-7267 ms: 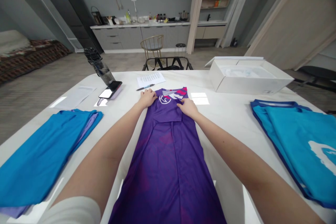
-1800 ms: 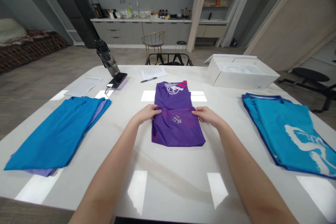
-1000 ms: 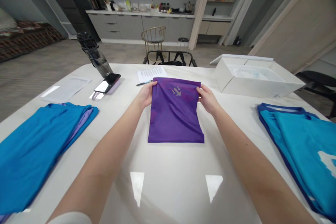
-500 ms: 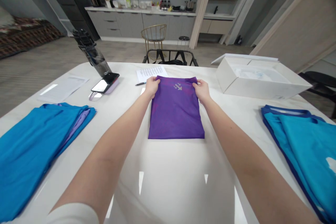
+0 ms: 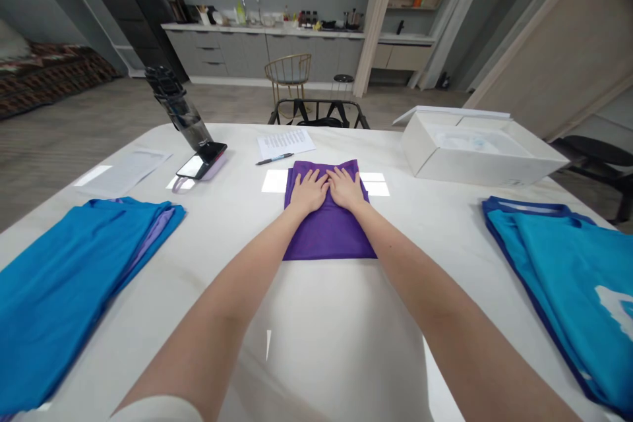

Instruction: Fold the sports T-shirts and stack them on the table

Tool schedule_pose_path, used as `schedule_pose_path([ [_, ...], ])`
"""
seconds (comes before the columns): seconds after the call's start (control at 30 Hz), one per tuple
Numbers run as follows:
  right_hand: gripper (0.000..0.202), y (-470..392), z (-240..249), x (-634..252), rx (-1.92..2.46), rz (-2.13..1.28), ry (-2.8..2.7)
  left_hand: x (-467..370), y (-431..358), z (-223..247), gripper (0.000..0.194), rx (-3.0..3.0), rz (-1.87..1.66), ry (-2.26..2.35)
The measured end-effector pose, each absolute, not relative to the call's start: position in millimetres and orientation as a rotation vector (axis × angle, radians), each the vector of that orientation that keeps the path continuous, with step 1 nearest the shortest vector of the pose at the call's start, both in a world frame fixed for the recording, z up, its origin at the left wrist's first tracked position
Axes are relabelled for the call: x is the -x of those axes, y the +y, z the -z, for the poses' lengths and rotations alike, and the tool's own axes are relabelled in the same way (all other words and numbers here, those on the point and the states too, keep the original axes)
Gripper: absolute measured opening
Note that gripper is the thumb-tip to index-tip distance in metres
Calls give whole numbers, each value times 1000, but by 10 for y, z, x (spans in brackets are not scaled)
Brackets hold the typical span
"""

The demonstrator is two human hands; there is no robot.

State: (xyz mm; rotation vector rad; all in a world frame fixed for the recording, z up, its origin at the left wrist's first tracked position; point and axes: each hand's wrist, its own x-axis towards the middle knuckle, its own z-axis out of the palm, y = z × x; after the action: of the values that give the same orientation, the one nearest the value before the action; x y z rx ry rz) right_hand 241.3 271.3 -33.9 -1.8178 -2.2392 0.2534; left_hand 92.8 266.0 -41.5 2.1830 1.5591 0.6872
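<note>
A folded purple garment (image 5: 329,237) lies on the white table (image 5: 316,316) in front of me. My left hand (image 5: 309,192) rests flat on its upper part, fingers spread. Beside it, my right hand (image 5: 345,189) is also laid on the cloth with fingers apart, the fingertips of both hands nearly touching. The fabric is slightly wrinkled around them, and the print seen earlier is hidden. Blue shirts (image 5: 64,277) are stacked at the left, with some lilac cloth between the layers. At the right are turquoise and navy shirts (image 5: 568,270).
Behind the garment are a pen (image 5: 274,159) and a printed sheet (image 5: 285,142). A phone (image 5: 200,161) and a clear bottle (image 5: 185,117) stand back left, near another paper (image 5: 123,171). An open white box (image 5: 469,165) sits back right. A black chair (image 5: 319,122) is beyond the table.
Both hands have let go of the garment's far corners and moved inward onto its top, fingers now spread. The garment's far edge has come nearer, and the garment looks shorter.
</note>
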Motion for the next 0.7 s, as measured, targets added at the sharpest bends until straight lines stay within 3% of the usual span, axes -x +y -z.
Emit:
schedule_pose_path([
  [0.2, 66, 2599, 370, -2582, 2019, -300, -2104, -695, 2592, 472, 58, -2048, -712, 1764],
  [0.33, 68, 2419, 344, -2637, 1960, -147, -2088, -641, 2416, 432, 50, -2206, -820, 1659],
  [0.5, 54, 2154, 373, -2579, 1579, -226, -2446, -721, 2108, 372, 47, -2505, -529, 1449],
  [0.7, 69, 1774, 398, -2569, 1871, -175, -2281, -731, 1711, 361, 65, -2428, -364, 1723],
])
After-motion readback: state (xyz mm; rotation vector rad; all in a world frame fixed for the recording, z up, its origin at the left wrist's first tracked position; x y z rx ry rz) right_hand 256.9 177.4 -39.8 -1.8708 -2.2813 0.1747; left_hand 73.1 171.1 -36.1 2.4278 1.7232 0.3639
